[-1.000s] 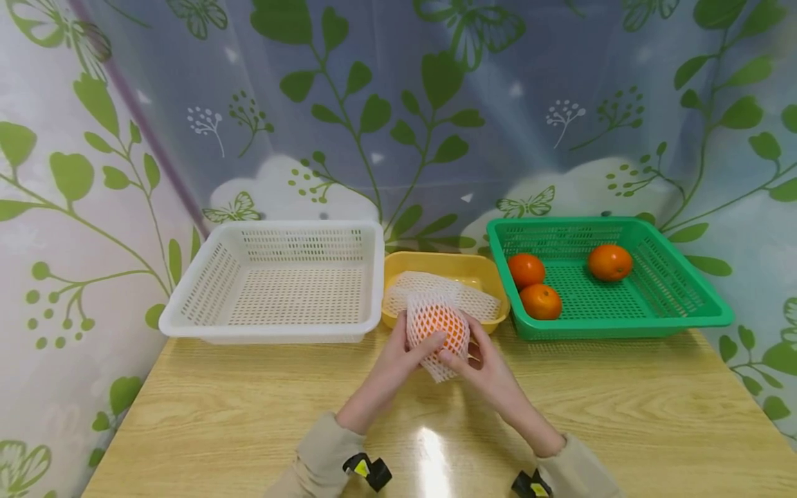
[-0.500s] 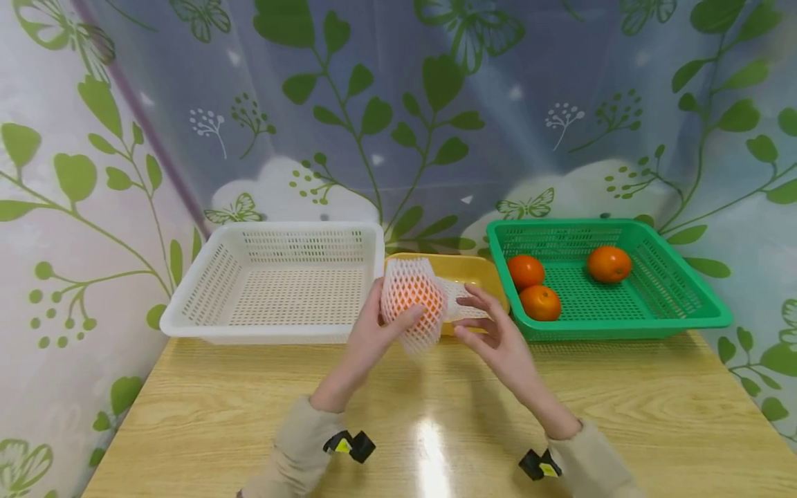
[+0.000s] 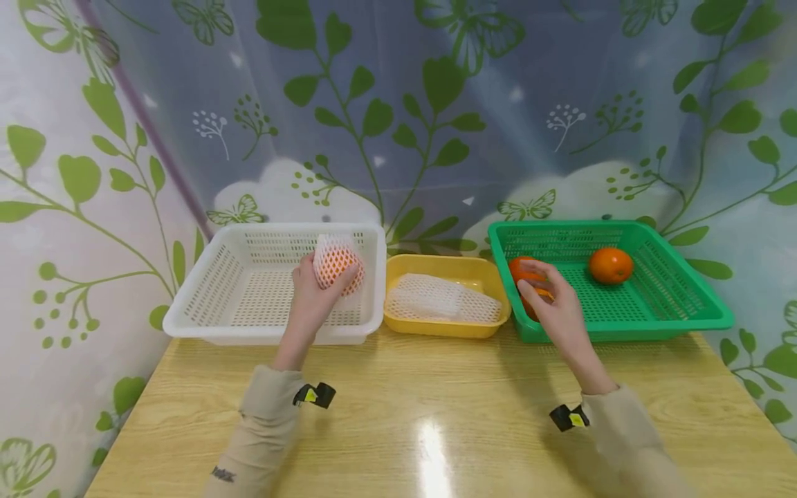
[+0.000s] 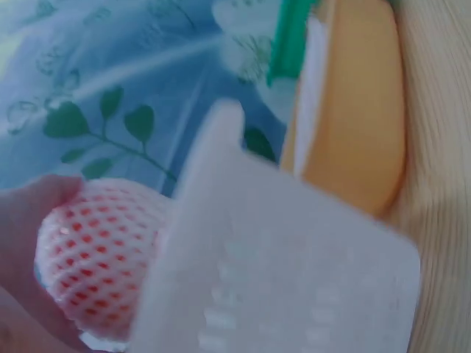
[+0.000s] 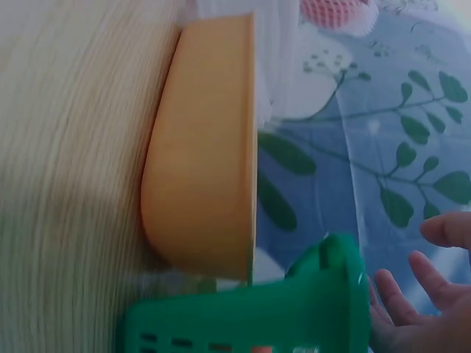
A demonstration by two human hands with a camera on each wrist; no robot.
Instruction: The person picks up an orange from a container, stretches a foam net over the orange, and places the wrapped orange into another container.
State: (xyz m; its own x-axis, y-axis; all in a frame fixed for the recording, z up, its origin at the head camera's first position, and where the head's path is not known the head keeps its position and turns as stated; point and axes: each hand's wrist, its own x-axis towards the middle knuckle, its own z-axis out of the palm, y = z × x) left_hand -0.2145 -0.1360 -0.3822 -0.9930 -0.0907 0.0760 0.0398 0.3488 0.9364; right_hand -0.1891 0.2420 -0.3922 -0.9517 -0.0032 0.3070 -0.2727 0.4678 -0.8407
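My left hand [image 3: 311,294] grips an orange in a white foam net [image 3: 338,266] above the right part of the white basket [image 3: 255,294]. In the left wrist view, the netted orange [image 4: 103,254] sits against the fingers and palm, beyond the blurred basket wall [image 4: 294,257]. Over the left end of the green basket [image 3: 647,321], my right hand [image 3: 563,311] hovers with loosely bent fingers, holding nothing. Two bare oranges [image 3: 519,266] lie under it, partly hidden by the fingers. A third orange [image 3: 611,265] rests farther right in that basket.
Between the two baskets stands a yellow tub [image 3: 445,328] holding white foam nets [image 3: 429,297]. All three containers stand along the back of the wooden table [image 3: 373,415], before a patterned curtain [image 3: 398,138].
The left hand has carried the netted orange left, from over the yellow tub to over the white basket. My right hand has let go of it and moved right to the green basket.
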